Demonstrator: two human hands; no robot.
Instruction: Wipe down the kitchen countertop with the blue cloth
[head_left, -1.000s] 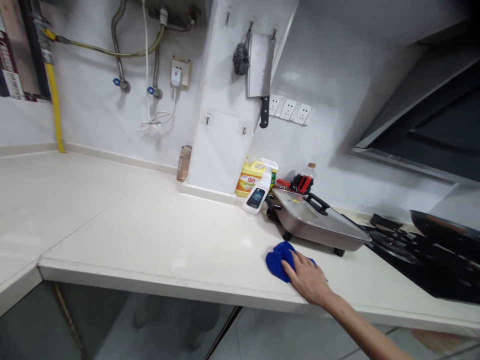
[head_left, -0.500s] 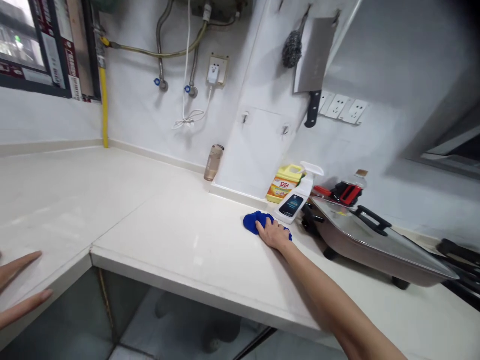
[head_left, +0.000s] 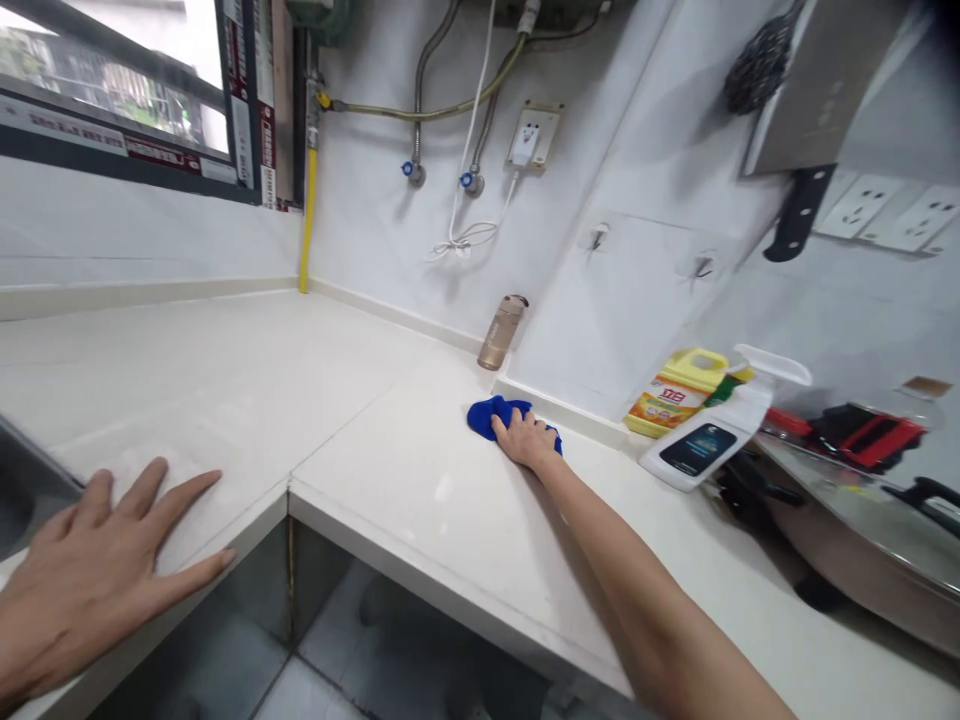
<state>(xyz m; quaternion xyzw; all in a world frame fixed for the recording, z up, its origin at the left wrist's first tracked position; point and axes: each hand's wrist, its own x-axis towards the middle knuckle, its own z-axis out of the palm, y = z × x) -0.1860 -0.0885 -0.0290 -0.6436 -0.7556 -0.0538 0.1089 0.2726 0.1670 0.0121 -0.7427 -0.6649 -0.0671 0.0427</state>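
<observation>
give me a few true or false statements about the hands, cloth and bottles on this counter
1. The right hand presses on the blue cloth. True.
2. The left hand holds the spray bottle. False: it lies flat on the counter, fingers spread.
3. The cloth lies near the brown bottle. True.
4. The cleaver lies on the counter. False: it hangs on the wall.
5. The yellow jug stands left of the brown bottle. False: right of it.

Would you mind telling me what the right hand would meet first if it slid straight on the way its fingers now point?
The right hand, pressing the blue cloth, points up-left toward the wall. It would probably first reach the brown bottle standing at the wall's foot, or the wall just beside it; depth is hard to judge.
</observation>
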